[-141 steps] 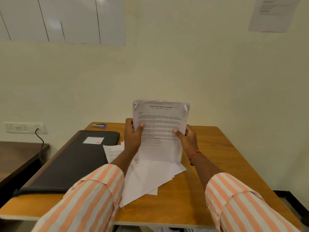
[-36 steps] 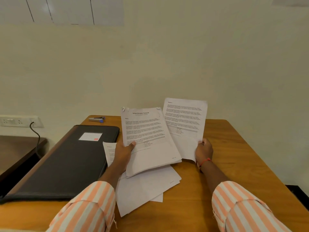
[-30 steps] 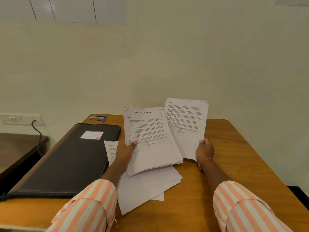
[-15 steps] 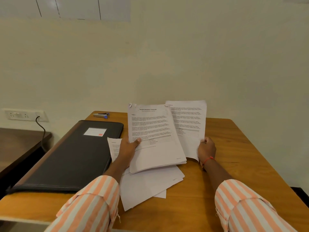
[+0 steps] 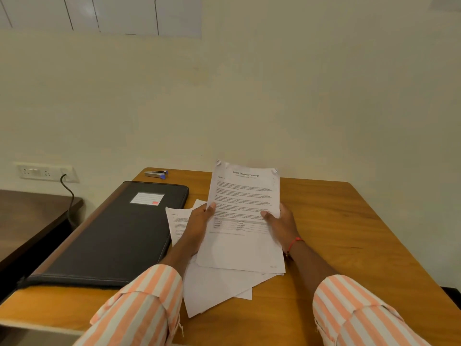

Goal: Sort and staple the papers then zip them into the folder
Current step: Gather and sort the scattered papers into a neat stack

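Note:
A stack of printed papers (image 5: pixel 243 211), its top page a titled transcript, is held tilted above the wooden table (image 5: pixel 349 233). My left hand (image 5: pixel 199 226) grips its left edge, thumb on the page. My right hand (image 5: pixel 282 224) grips the right edge the same way. Under the stack, loose white sheets (image 5: pixel 214 288) lie fanned on the table. A black zip folder (image 5: pixel 117 233) with a white label lies flat to the left, zipped closed. A small silver stapler (image 5: pixel 156 173) with a blue end sits at the table's far left edge.
A dark side table (image 5: pixel 30 221) stands left of the table, under a wall socket (image 5: pixel 45 172) with a black cable plugged in. The wall runs just behind the table's far edge.
The separate page that my right hand held out to the right has come together with the stack in my left hand. Both hands now hold one stack.

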